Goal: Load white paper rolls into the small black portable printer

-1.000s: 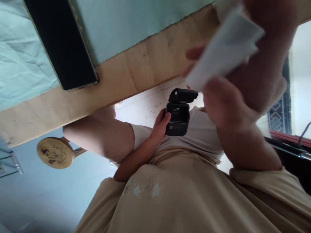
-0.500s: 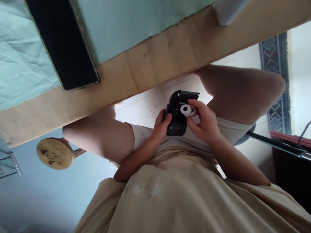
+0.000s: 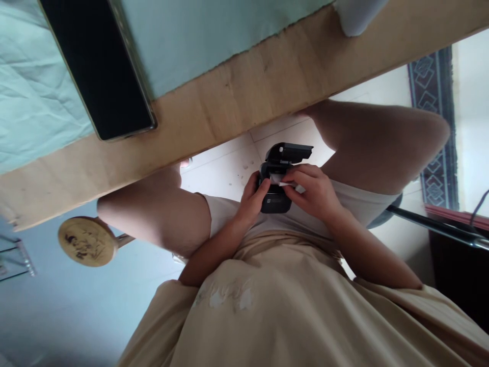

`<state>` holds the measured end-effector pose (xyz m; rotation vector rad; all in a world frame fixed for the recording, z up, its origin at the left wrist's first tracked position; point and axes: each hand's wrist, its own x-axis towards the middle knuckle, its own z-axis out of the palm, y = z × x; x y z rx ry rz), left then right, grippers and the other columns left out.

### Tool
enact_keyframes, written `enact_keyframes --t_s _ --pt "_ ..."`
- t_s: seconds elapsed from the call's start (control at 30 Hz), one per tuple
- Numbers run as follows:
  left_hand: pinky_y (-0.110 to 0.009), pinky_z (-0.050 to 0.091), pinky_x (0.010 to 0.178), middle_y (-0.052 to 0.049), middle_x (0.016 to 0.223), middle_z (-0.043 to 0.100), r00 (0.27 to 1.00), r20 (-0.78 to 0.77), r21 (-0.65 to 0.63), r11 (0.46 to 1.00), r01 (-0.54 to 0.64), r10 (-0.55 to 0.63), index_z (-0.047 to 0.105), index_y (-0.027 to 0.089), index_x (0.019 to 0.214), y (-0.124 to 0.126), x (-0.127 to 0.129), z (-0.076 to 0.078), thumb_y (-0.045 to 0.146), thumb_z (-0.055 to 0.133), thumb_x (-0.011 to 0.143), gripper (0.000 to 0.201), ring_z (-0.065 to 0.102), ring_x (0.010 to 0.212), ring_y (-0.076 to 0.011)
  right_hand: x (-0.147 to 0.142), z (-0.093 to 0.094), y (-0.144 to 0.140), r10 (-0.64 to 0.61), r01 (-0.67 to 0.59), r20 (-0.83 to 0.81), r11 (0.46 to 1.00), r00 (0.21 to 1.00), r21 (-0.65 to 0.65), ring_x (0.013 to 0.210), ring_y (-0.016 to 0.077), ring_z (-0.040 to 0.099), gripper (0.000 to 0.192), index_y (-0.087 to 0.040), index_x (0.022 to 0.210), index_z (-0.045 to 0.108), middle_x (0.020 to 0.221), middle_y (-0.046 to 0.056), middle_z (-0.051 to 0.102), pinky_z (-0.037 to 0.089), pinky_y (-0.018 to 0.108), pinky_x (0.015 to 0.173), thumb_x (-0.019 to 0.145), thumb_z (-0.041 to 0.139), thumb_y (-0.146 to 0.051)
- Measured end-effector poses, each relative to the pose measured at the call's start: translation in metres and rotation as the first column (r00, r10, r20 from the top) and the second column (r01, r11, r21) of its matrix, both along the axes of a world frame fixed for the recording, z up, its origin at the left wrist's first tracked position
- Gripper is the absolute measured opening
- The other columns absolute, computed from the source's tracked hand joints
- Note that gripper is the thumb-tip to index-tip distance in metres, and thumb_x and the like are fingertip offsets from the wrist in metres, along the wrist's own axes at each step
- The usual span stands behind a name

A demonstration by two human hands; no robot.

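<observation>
A small black box-shaped device (image 3: 275, 203) with its lid (image 3: 289, 152) flipped up rests on my lap, below the wooden table edge. My left hand (image 3: 252, 201) grips the device's left side. My right hand (image 3: 313, 191) holds a small white paper roll (image 3: 283, 182) at the device's open top, with my fingers covering most of the roll.
A wooden table (image 3: 244, 97) carries a light green cloth (image 3: 34, 102), a black phone (image 3: 97, 66) and a white object (image 3: 357, 15) at the top edge. A round wooden stool (image 3: 87, 240) stands to the left. A patterned rug (image 3: 435, 117) lies on the white floor, right.
My right hand came down from close to the camera with white paper, brought a white roll to the open device, and now presses it into the top.
</observation>
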<state>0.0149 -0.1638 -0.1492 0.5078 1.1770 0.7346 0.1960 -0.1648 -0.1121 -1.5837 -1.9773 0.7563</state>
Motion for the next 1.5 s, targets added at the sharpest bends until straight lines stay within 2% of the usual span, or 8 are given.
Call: enact_keyframes --t_s 0.27,0.47,0.67,0.83,0.97,1.17,1.33,1.5 --pt "-0.032 0.051 0.089 -0.003 0.104 0.069 0.998 0.057 -0.026 0.999 0.029 -0.027 0.063 0.024 0.113 0.001 -0.004 0.001 0.053 0.089 0.064 0.063 0.064 0.098 -0.0206 -0.003 0.011 -0.008 0.045 -0.047 -0.106 0.999 0.993 -0.018 0.102 0.0219 0.072 0.017 -0.025 0.102 0.074 0.095 0.003 0.077 0.052 0.040 0.090 0.094 0.064 -0.037" --pt "-0.038 0.053 0.095 -0.006 0.110 0.071 0.994 0.032 -0.005 0.995 0.101 -0.101 0.060 0.023 0.129 -0.003 -0.008 -0.009 0.037 0.092 0.058 0.079 0.066 0.106 -0.0261 0.003 0.009 -0.004 -0.222 0.226 -0.177 0.974 0.959 0.000 0.092 0.0173 0.069 0.013 -0.023 0.103 0.065 0.097 0.005 0.072 0.057 0.035 0.084 0.097 0.056 -0.030" --pt "-0.042 0.050 0.107 -0.013 0.146 0.058 0.972 0.164 0.084 0.984 0.159 -0.171 0.037 0.027 0.154 -0.004 -0.008 -0.008 0.045 0.095 0.056 0.115 0.061 0.130 -0.0313 0.007 -0.013 0.003 -0.381 0.378 -0.312 0.923 0.870 -0.074 0.137 0.0249 0.058 0.053 -0.031 0.144 0.042 0.155 0.011 0.051 0.057 0.043 0.100 0.095 0.062 -0.041" --pt "-0.042 0.050 0.110 -0.015 0.161 0.046 0.955 0.193 0.136 0.970 0.201 -0.225 0.021 0.030 0.164 -0.007 -0.009 -0.011 0.046 0.094 0.060 0.128 0.055 0.140 -0.0324 0.009 -0.016 0.003 -0.403 0.370 -0.493 0.913 0.771 -0.168 0.126 0.0211 0.065 0.051 -0.033 0.144 0.037 0.133 0.008 0.066 0.056 0.043 0.104 0.101 0.052 -0.053" --pt "-0.044 0.049 0.113 -0.014 0.161 0.047 0.955 0.167 0.145 0.964 0.221 -0.244 0.021 0.032 0.165 -0.008 -0.010 -0.011 0.045 0.094 0.062 0.127 0.055 0.140 -0.0328 0.011 -0.012 0.003 -0.420 0.350 -0.460 0.907 0.782 -0.233 0.120 0.0197 0.065 0.043 -0.030 0.134 0.048 0.127 0.009 0.066 0.057 0.038 0.099 0.101 0.049 -0.057" --pt "-0.040 0.053 0.107 -0.010 0.158 0.049 0.954 0.220 0.107 0.977 0.184 -0.204 0.028 0.036 0.161 -0.006 -0.010 -0.003 0.043 0.095 0.061 0.120 0.058 0.136 -0.0306 0.006 -0.017 -0.001 -0.264 0.121 -0.373 0.923 0.889 -0.366 0.110 0.0201 0.065 0.065 -0.022 0.136 0.049 0.132 0.012 0.063 0.058 0.036 0.095 0.090 0.064 -0.064" --pt "-0.030 0.055 0.082 -0.006 0.119 0.069 0.994 0.098 -0.081 0.996 0.047 -0.039 0.054 0.028 0.136 -0.001 -0.006 0.003 0.058 0.091 0.064 0.086 0.068 0.105 -0.0231 0.002 -0.018 -0.004 -0.172 -0.002 -0.370 0.906 0.913 -0.424 0.096 0.0167 0.064 0.071 -0.019 0.141 0.043 0.122 0.012 0.063 0.057 0.030 0.079 0.088 0.067 -0.061" --pt "-0.028 0.050 0.069 -0.003 0.095 0.070 0.997 0.072 -0.128 0.991 0.027 -0.018 0.064 0.021 0.112 0.002 -0.004 0.006 0.061 0.090 0.064 0.067 0.066 0.084 -0.0187 0.003 -0.017 -0.005 -0.140 -0.041 -0.363 0.892 0.921 -0.450 0.110 0.0220 0.062 0.080 -0.017 0.146 0.041 0.136 0.018 0.057 0.058 0.036 0.088 0.087 0.068 -0.064"
